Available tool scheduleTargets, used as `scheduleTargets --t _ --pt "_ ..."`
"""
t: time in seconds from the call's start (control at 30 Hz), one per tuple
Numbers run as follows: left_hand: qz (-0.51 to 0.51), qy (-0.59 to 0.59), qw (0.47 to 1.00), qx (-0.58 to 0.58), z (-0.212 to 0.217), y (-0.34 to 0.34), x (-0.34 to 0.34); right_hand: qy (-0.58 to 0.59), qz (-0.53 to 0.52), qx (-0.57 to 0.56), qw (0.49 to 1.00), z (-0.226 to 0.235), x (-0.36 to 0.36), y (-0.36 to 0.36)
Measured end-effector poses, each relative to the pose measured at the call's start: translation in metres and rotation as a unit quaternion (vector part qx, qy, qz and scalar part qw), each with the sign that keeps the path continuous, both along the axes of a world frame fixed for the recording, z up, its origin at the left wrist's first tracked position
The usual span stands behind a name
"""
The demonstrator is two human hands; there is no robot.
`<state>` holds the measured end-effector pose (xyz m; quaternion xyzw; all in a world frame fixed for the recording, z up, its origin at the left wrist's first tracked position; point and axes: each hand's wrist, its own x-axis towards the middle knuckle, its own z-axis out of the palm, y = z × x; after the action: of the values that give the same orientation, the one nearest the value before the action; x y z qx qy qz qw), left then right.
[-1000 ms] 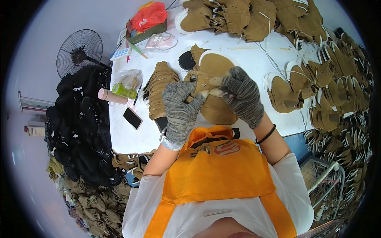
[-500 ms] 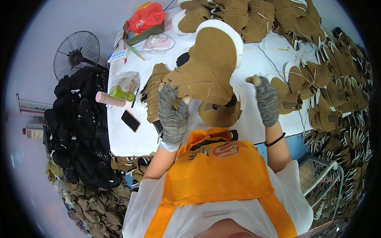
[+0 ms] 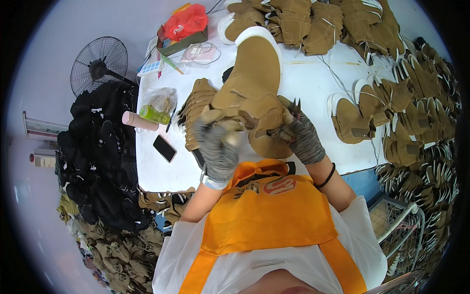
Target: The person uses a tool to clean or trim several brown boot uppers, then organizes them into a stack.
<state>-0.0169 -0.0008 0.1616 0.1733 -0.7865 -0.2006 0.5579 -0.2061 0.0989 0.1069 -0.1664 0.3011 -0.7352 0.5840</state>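
Observation:
In front of my chest a brown shoe upper (image 3: 254,73) with a white band round its toe is held up over the table. My left hand (image 3: 216,142), in a grey knit glove and partly blurred, grips its lower left edge. At its lower right edge is my right hand (image 3: 301,134), gloved alike, with fingers curled. Two dark pointed blades, seemingly thread snips (image 3: 296,108), stick up from that hand; their handles are hidden. Under the held upper lies another brown upper (image 3: 269,142). A stack of brown uppers (image 3: 198,100) sits left of it.
More brown uppers (image 3: 345,120) lie at the right and pile up along the far edge (image 3: 320,27). At the left are a phone (image 3: 164,148), a pink bottle (image 3: 140,120), a green bottle (image 3: 154,114) and a box with a red bag (image 3: 183,29). A fan (image 3: 99,66) stands beyond.
My right hand has moved left from beside the upper to its lower edge, and the dark blades now show. The held upper has tilted and shifted slightly left.

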Motion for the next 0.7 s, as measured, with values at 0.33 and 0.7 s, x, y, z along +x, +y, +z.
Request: scheduleTargets --t 0.33,0.7 --pt "-0.089 -0.104 0.988 0.076 0.024 -0.023 0.009 0.035 0.038 -0.023 0.998 0.004 -0.012 0.011" --pt "-0.108 -0.164 0.980 0.015 0.047 0.005 -0.004 0.037 -0.026 -0.043 0.998 -0.021 -0.010 0.008"
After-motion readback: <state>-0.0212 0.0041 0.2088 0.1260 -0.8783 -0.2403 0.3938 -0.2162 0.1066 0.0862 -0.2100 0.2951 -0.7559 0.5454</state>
